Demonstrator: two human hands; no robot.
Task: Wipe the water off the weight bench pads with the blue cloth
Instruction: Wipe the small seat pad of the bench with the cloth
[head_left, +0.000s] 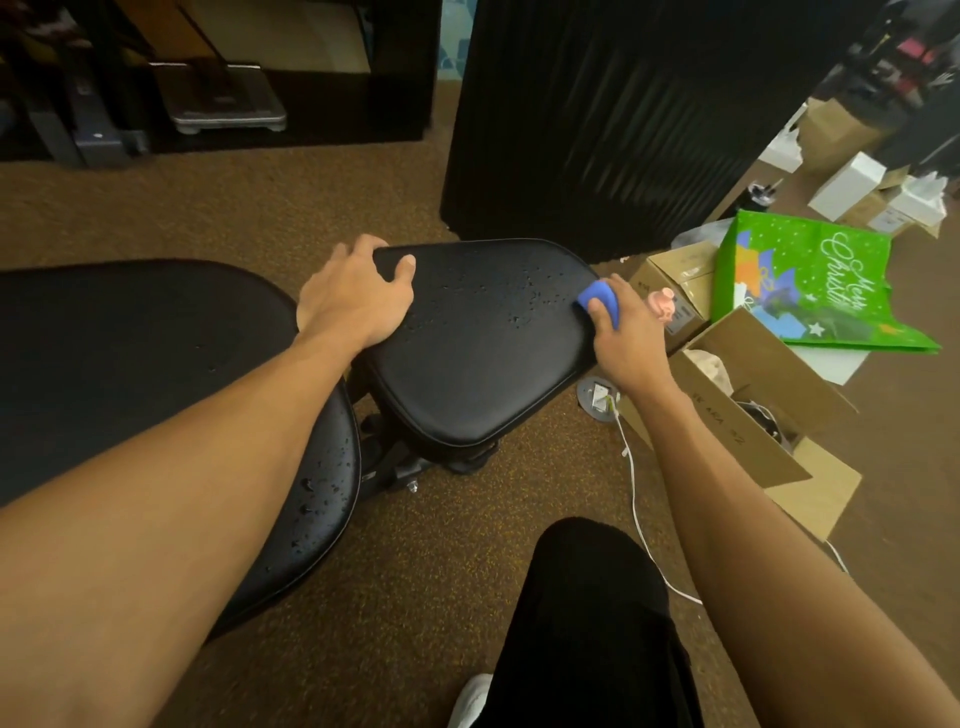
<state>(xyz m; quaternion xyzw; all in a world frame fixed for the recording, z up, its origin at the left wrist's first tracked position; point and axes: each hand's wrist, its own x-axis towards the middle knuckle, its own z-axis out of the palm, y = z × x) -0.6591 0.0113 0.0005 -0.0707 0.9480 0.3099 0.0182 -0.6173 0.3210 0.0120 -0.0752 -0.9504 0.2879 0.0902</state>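
The small black seat pad of the weight bench sits in the middle, dotted with water drops near its far half. My left hand grips the pad's far left corner, thumb on top. My right hand presses a bunched blue cloth onto the pad's right edge. The larger black back pad lies to the left, partly under my left forearm, with water drops along its right rim.
Open cardboard boxes and a green gift bag crowd the carpet right of the bench. A white cable runs across the floor. A tall black ribbed case stands behind the pad. My leg is below.
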